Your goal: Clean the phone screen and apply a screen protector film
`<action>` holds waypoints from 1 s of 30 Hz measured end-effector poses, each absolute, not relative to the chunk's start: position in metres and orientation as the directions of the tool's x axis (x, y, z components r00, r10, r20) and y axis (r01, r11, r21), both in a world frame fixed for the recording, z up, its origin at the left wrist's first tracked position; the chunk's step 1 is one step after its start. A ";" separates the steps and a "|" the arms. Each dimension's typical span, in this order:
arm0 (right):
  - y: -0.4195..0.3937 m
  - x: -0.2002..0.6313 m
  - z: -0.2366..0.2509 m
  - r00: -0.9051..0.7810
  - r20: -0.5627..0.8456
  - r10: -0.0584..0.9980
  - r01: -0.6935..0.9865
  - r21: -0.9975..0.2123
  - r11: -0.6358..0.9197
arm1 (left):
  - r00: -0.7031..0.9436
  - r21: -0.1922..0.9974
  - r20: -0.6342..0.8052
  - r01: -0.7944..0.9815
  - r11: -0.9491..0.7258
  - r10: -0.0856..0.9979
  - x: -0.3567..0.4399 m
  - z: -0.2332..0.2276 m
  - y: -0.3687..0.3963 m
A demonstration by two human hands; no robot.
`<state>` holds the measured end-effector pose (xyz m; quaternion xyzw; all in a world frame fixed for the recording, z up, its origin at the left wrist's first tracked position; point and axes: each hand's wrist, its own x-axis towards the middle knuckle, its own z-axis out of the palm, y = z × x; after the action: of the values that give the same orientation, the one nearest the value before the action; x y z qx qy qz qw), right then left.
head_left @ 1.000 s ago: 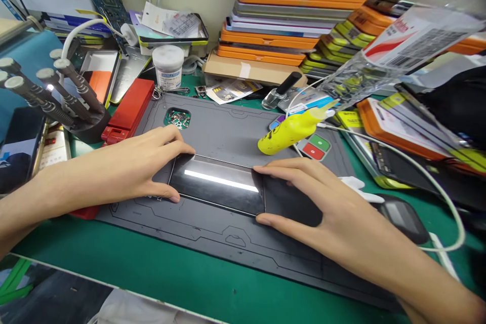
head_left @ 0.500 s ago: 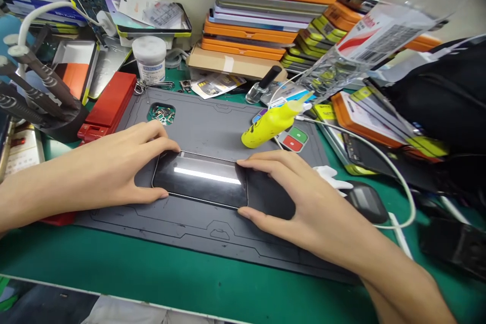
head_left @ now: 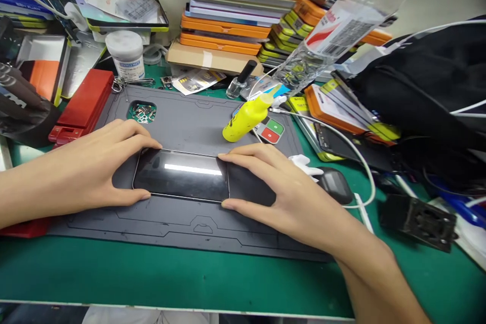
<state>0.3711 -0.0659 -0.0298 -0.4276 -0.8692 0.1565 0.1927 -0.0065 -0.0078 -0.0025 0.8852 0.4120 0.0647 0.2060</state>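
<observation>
A smartphone point(head_left: 182, 182) lies on the grey work mat point(head_left: 174, 121), its dark glossy screen facing up with a bright light strip reflected in it. My left hand point(head_left: 102, 167) grips the phone's left end, fingertips on the far edge and thumb on the near edge. At the other end, my right hand point(head_left: 273, 182) holds the same two edges between fingers and thumb. A dark flat area shows on the mat beside the phone, under my right palm; I cannot make out what it is. Just beyond the right hand stands a tilted yellow bottle point(head_left: 245, 119).
Behind the mat are a paste jar point(head_left: 125, 55), a small black-capped bottle point(head_left: 239, 81) and stacked orange cases point(head_left: 228, 23). A red tool point(head_left: 83, 104) lies at left. To the right are a clear plastic bottle point(head_left: 326, 35), a white cable point(head_left: 364, 162) and a black oval case point(head_left: 334, 185).
The whole view has shifted, so the scene sits further left and more of the right side shows. Both hands keep their hold on the phone, which stays in place on the mat.
</observation>
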 end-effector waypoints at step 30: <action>-0.064 0.370 -0.045 -0.428 0.376 0.822 0.598 -0.564 0.570 | 0.609 0.664 -0.058 0.616 -0.425 0.791 0.010 -0.004 -0.007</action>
<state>0.3705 -0.0639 -0.0452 -0.4294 -0.8265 0.1756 0.3187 0.0100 -0.0073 -0.0042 0.8336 0.4218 0.1326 0.3309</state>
